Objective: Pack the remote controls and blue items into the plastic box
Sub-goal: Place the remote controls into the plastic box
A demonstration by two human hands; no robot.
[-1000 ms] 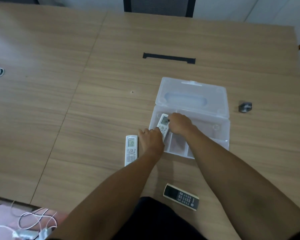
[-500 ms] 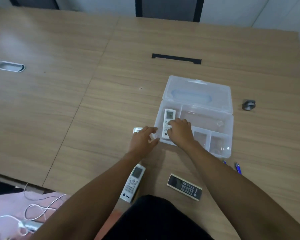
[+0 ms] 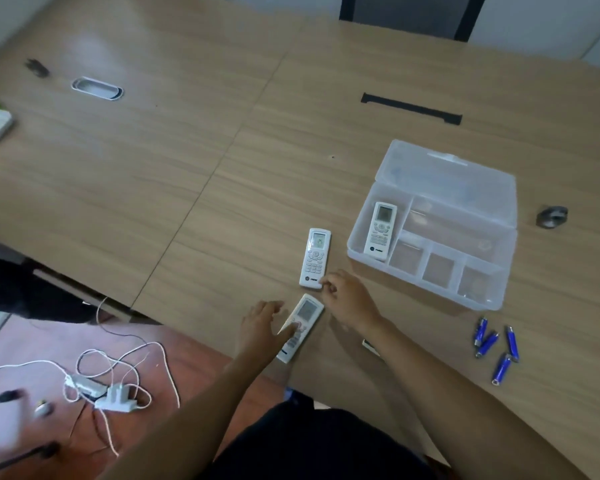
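Note:
The clear plastic box (image 3: pixel 489 299) lies open on the wooden table, lid flat behind it. One white remote (image 3: pixel 381 230) rests in its left compartment. A second white remote (image 3: pixel 315 258) lies on the table left of the box; my right hand (image 3: pixel 347 299) touches its near end with fingers curled. A third white remote (image 3: pixel 302 325) lies tilted near the table's edge, and my left hand (image 3: pixel 262 329) rests on it with fingers spread. Several blue items (image 3: pixel 496 348) lie in front of the box, to the right. My right forearm hides most of a dark remote (image 3: pixel 370 346).
A small dark metal object (image 3: pixel 551 216) sits right of the box. A black cable slot (image 3: pixel 411 109) and an oval grommet (image 3: pixel 97 88) are set into the table. White chargers and cables (image 3: pixel 111 393) lie on the floor at left. A chair stands behind the table.
Both hands have left the box and drawn back toward me; the first remote stays inside. My left hand now lies on the tilted remote, my right at the other one. The view shifted.

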